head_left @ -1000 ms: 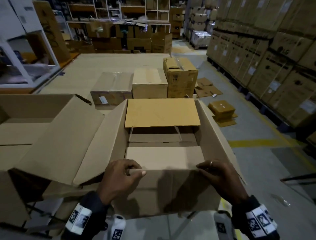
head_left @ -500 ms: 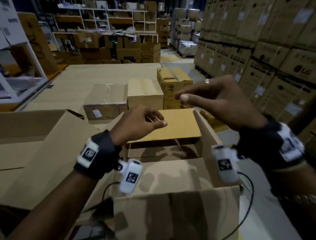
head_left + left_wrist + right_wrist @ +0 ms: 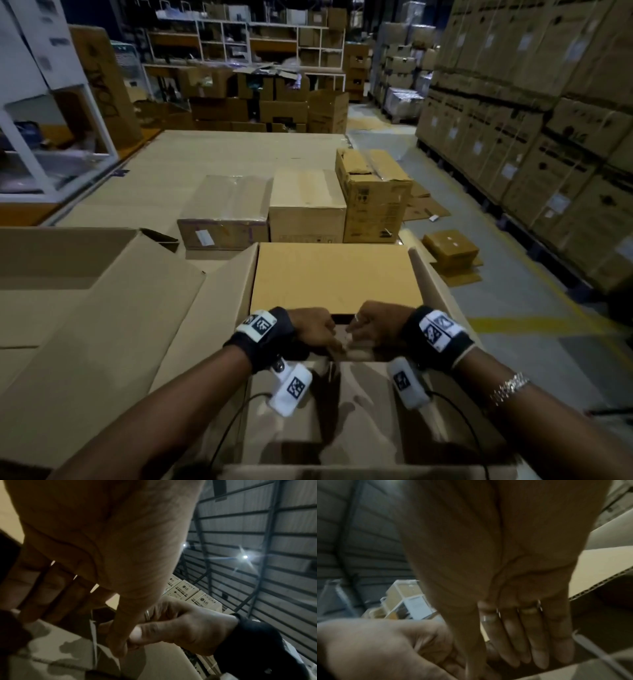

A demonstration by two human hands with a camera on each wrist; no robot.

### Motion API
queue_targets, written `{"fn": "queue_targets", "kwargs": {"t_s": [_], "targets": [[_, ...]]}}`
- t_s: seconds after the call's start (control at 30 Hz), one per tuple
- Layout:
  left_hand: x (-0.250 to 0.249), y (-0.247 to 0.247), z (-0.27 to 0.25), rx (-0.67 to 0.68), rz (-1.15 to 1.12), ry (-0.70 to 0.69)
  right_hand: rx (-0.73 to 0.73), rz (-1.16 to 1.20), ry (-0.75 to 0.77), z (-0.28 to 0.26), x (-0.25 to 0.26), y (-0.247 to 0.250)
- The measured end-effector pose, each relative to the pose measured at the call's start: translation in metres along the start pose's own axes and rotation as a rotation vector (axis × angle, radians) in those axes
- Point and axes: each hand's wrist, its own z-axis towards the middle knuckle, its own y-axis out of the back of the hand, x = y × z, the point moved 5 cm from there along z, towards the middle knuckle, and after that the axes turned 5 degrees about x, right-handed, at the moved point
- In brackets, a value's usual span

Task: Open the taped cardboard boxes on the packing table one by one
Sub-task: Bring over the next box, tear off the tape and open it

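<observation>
Box (image 3: pixel 342 411) flap edges meet under both hands' fingers (image 3: pixel 539 649).

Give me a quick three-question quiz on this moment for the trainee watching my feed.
1. True or false: both hands, left hand and right hand, are inside the open box.
2. How many closed boxes stand in a row on the table behind it? A) one B) three C) five
3. Fill in: the far flap of the open box lies ____ over the opening.

Key: 1 true; 2 B; 3 folded flat.
</observation>
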Motion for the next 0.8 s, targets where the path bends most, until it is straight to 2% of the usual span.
{"fn": "queue_targets", "kwargs": {"t_s": [0.17, 0.23, 0.33, 0.5, 0.6, 0.67, 0.8], "targets": [[0.012, -0.023, 0.004, -0.009, -0.092, 0.014, 0.081, -0.060, -0.009, -0.009, 0.002, -0.013], [0.013, -0.022, -0.002, -0.070, -0.050, 0.019, 0.020, -0.202, 0.032, -0.024, 0.007, -0.009], [-0.001, 0.001, -0.023, -0.270, -0.029, -0.042, -0.088, -0.159, 0.124, -0.039, 0.014, 0.017], [-0.024, 0.073, -0.059, -0.833, 0.125, -0.005, -0.352, -0.164, 0.200, -0.039, 0.030, 0.083], [-0.012, 0.116, -0.048, -1.038, 0.190, 0.020, -0.534, -0.118, 0.213, -0.022, 0.034, 0.125], [0.006, 0.138, -0.029, -1.054, 0.209, 0.075, -0.590, -0.162, 0.211, 0.007, 0.026, 0.142], [0.034, 0.161, 0.014, -0.965, 0.209, 0.086, -0.554, -0.240, 0.138, 0.071, 0.002, 0.150]]}}
